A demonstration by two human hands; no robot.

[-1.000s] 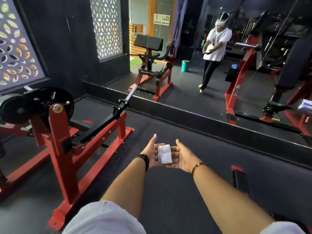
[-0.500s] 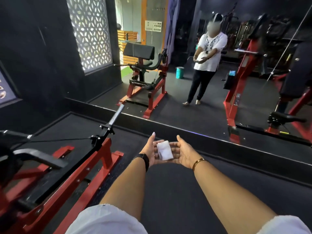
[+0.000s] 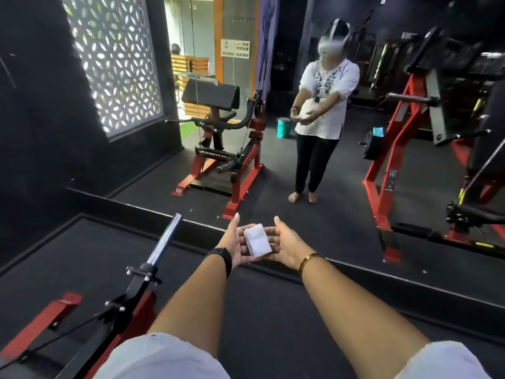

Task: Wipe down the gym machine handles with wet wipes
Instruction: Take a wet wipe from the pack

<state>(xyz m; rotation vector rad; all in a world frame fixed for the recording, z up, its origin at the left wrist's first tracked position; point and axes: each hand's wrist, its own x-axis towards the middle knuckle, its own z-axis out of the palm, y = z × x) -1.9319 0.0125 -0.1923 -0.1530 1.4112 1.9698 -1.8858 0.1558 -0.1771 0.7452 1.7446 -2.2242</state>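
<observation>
Two hands share one folded wipe. The left hand (image 3: 232, 243) and right hand (image 3: 291, 246) are stretched out side by side, palms up, with their relaxed fingers overlapping. The white wipe (image 3: 257, 240) lies across those fingers. Neither hand clamps it: both thumbs stand clear above it, so it is carried rather than pinched.

Over the last second the hands and wipe have kept this pose while the view has swung. The red machine's weight plates have gone out of sight, and its chrome bar (image 3: 165, 239) now lies just left of the left hand, pointing away at about the level of the wipe. The red frame (image 3: 65, 305) sits to the lower left of the grip, nearer the body. Beyond the fingertips is the mirror (image 3: 341, 170), showing the same person with hands out.

I judge that nothing has been wiped yet. The bar is the part nearest the wipe, though it may be a plate post rather than a handle; the view does not settle that. Next, one hand needs to close round the wipe and reach for a handle.
</observation>
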